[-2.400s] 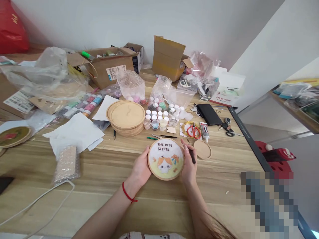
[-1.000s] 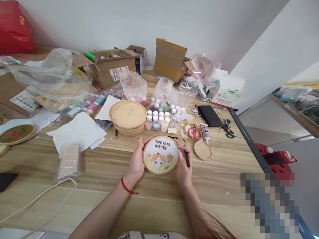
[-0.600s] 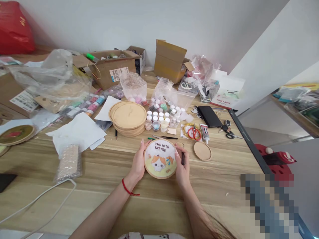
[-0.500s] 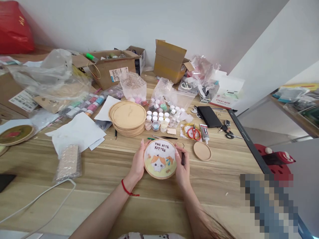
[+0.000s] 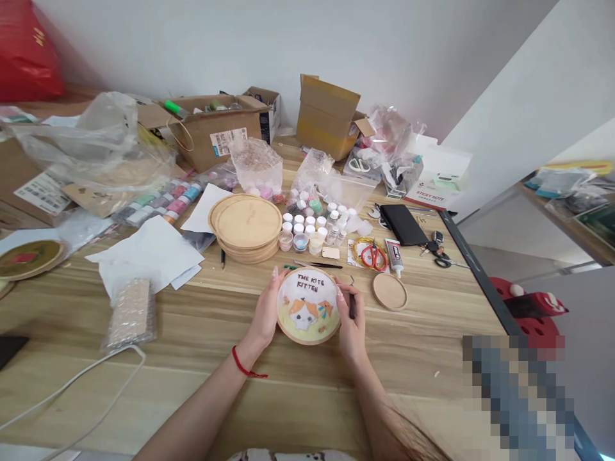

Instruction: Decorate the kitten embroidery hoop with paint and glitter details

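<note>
A round wooden plaque [image 5: 308, 306] with a cat picture and the words "THE KITE KITTEN" is tilted up over the wooden table [image 5: 298, 390]. My left hand [image 5: 266, 314] grips its left rim, fingers curled round the edge. My right hand [image 5: 351, 318] holds the right rim and also pinches a thin dark tool [image 5: 352, 306] between its fingers. A red string bracelet [image 5: 245, 368] circles my left wrist.
Behind lie a stack of wooden discs [image 5: 247, 225], small paint jars [image 5: 307, 225], red scissors [image 5: 374, 255], a glue tube [image 5: 395, 255], a small wooden disc [image 5: 389, 291], white paper [image 5: 148, 253], cardboard boxes [image 5: 329, 115] and plastic bags [image 5: 91, 141]. A cable [image 5: 81, 390] runs at left.
Both hands shifted the plaque slightly left and nearer, and tipped it a little. The right hand turned so the dark tool stands more upright beside the rim.
</note>
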A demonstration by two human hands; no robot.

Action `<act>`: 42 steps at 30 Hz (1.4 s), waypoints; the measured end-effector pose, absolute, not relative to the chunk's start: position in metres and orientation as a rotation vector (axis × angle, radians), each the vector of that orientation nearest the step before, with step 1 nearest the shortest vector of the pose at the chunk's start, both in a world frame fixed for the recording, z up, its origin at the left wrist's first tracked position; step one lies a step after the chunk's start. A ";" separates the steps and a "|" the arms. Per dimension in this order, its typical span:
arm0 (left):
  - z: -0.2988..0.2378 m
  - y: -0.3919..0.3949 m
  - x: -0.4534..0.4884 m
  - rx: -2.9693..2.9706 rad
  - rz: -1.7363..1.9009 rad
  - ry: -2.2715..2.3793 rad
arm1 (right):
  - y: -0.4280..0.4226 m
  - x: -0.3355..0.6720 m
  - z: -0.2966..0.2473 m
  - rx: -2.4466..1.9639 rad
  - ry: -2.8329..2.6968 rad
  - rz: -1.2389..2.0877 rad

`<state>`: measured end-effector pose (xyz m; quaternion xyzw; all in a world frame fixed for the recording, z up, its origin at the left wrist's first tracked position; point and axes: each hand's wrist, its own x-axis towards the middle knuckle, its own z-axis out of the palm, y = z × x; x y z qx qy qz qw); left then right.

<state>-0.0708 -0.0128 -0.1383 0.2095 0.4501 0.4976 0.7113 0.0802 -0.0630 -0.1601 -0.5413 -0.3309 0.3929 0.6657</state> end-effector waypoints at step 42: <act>-0.108 -0.003 -0.091 0.116 0.910 0.767 | -0.066 0.089 -0.160 -1.126 -0.692 0.954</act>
